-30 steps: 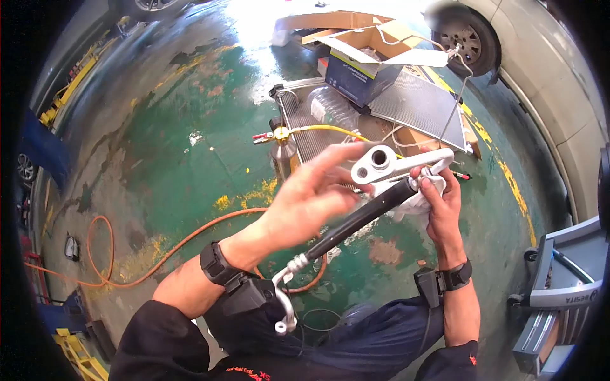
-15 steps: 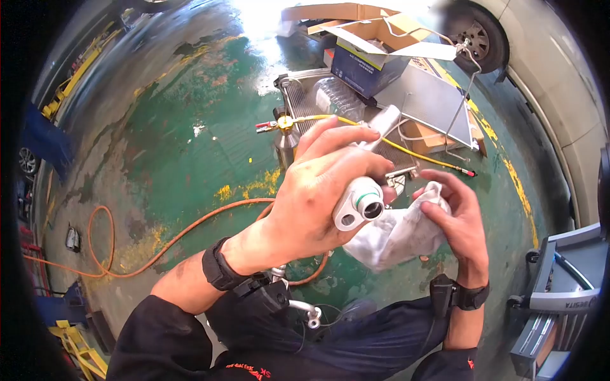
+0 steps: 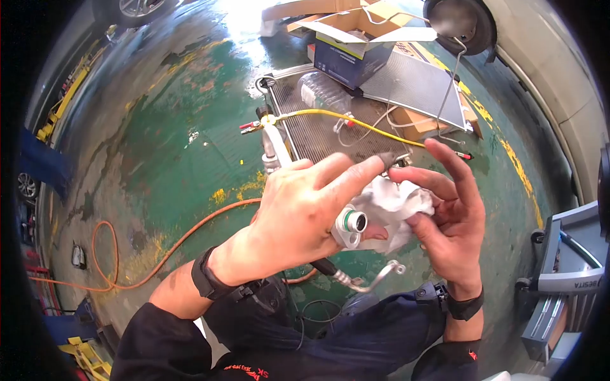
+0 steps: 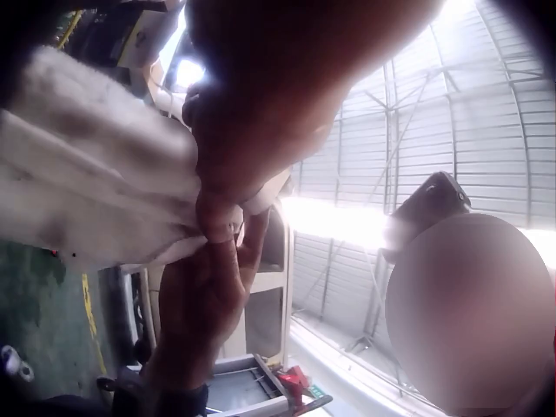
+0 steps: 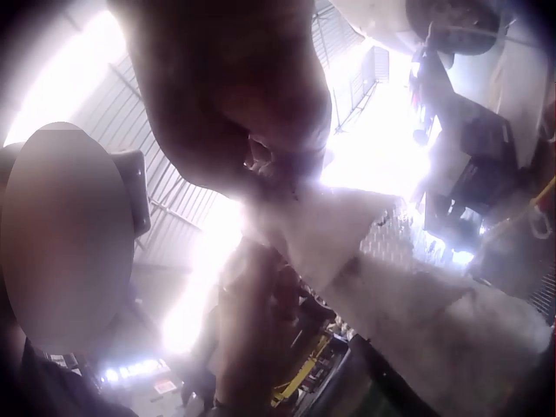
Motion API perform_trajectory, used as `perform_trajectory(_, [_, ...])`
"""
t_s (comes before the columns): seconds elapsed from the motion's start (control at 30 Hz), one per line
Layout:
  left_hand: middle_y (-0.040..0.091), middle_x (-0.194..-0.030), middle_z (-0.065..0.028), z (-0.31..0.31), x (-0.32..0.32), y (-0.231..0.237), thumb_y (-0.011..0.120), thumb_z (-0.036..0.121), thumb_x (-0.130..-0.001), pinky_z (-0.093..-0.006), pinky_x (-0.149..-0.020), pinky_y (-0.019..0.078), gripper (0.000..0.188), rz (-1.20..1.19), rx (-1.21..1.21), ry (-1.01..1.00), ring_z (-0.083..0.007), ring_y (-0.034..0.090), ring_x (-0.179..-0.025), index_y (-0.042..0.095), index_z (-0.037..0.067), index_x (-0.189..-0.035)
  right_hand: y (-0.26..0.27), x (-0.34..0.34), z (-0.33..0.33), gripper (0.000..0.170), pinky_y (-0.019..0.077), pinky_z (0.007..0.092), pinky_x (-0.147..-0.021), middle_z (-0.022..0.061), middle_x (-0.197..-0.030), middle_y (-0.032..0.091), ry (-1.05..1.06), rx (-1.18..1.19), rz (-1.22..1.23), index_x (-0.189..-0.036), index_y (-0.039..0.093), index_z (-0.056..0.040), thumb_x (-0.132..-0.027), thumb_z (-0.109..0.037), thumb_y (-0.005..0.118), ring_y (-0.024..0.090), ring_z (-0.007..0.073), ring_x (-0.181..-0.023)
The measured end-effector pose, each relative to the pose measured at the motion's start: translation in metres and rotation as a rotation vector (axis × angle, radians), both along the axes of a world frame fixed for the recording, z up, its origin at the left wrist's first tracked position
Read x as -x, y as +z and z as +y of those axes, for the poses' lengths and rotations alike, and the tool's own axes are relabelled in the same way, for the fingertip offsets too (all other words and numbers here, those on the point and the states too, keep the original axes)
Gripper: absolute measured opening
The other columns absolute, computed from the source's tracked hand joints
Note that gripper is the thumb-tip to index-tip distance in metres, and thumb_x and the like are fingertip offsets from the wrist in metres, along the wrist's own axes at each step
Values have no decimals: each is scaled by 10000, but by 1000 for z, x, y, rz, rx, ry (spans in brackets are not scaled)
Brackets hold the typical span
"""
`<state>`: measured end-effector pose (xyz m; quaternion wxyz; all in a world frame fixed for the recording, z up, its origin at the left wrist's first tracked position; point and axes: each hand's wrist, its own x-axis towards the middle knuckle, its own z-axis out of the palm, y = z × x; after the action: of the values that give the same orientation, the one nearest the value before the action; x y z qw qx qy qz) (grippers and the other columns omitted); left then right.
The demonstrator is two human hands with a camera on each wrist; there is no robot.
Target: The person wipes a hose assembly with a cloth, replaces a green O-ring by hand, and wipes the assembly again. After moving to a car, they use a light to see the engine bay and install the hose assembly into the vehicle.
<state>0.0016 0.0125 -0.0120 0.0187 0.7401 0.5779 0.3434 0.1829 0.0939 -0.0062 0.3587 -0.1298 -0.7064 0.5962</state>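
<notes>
1. Left hand (image 3: 305,209) is curling round the fitting (image 3: 351,223), in the air before the lap (image 3: 381,324), its green-ringed mouth showing.
2. Right hand (image 3: 454,232) is pinching the cloth (image 3: 397,200), other fingers spreading apart; whether cloth and fitting are touching is unclear.
3. Wiping seems to be the step in hand; the next move is probably calling for a steady left grip.
4. An orange hose (image 3: 171,241) is looping over the left side of the floor (image 3: 159,152).
5. Farther off, a condenser (image 3: 318,136) is lying there, a bottle (image 3: 324,92) resting on it, a box (image 3: 349,60) standing by its far right corner.
6. A tool cart (image 3: 569,282) is standing at the floor's right edge.
</notes>
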Motion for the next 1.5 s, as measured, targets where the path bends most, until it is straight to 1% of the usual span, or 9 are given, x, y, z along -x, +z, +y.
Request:
perform_trajectory(0.3, [634, -687, -91, -1, -1, 2, 737, 124, -699, -282, -513, 448, 269, -197, -121, 24, -184, 602, -563, 649, 41, -940, -3, -14, 17, 737, 469, 252, -786, 111, -1136, 513, 8, 207, -224, -1348, 286, 13, -717, 101, 657, 551, 109, -892])
perform_trajectory(0.47, [642, -699, -85, 1, -2, -1, 724, 100, -704, -299, -538, 452, 171, -190, -159, 66, -209, 612, -593, 650, 47, -849, 7, -24, 27, 154, 390, 206, -611, 65, -979, 550, 143, 285, -696, -788, 576, 35, -791, -87, 671, 519, 76, -783])
perform_trajectory(0.57, [642, -703, -87, 2, 0, -1, 725, 118, -706, -301, -535, 450, 167, -163, -158, 106, -224, 611, -584, 641, 48, -832, -5, -26, 31, 175, 414, 293, -824, 139, -1048, 536, 100, 22, -7, -797, 564, -1, -791, -145, 662, 523, 165, -939])
perform_trajectory(0.73, [634, -685, -90, 2, -6, -2, 710, 166, -724, -308, -537, 459, 195, -98, -63, -4, -227, 621, -585, 633, 40, -851, -8, 2, 4, 263, 400, 377, -933, 126, -904, 569, 102, 294, 217, -882, 467, -26, -850, -254, 595, 565, 207, -953])
perform_trajectory(0.83, [624, -660, -86, 2, -7, -5, 725, 138, -702, -300, -526, 474, 234, -196, -25, -33, -220, 634, -595, 621, 23, -879, -6, 1, 5, 369, 466, 440, -863, 49, -656, 435, 46, 134, 133, -902, 331, -91, -885, -402, 528, 541, 148, -617])
perform_trajectory(0.97, [618, -652, -85, 0, -9, -7, 732, 123, -689, -295, -506, 466, 247, -223, -26, -11, -219, 630, -577, 620, 22, -884, -5, -14, 0, 327, 411, 279, -562, 85, -745, 541, -110, -209, -79, -943, 490, 29, -898, -292, 525, 520, 148, -626])
perform_trajectory(1.07, [617, -648, -74, 1, -11, -8, 727, 119, -667, -301, -494, 462, 270, -184, -37, -11, -217, 626, -568, 619, 30, -898, 2, -4, -5, 344, 414, 268, -569, 123, -766, 549, -43, -208, -12, -914, 535, 41, -894, -302, 518, 528, 167, -629])
perform_trajectory(1.23, [616, -643, -36, 0, -10, -7, 708, 141, -611, -305, -488, 448, 326, -51, -36, 4, -213, 622, -568, 624, 64, -917, 15, -3, -9, 188, 482, 267, -610, 148, -899, 578, -78, -472, -138, -886, 613, -1, -713, 45, 670, 595, 187, -686])
perform_trajectory(1.5, [620, -673, -50, -3, -12, -6, 715, 170, -597, -327, -493, 455, 346, -58, -19, 4, -237, 621, -579, 624, 82, -920, 12, 1, -16, 210, 503, 271, -640, 133, -869, 598, -98, -536, -170, -868, 623, -7, -679, 35, 705, 630, 233, -727])
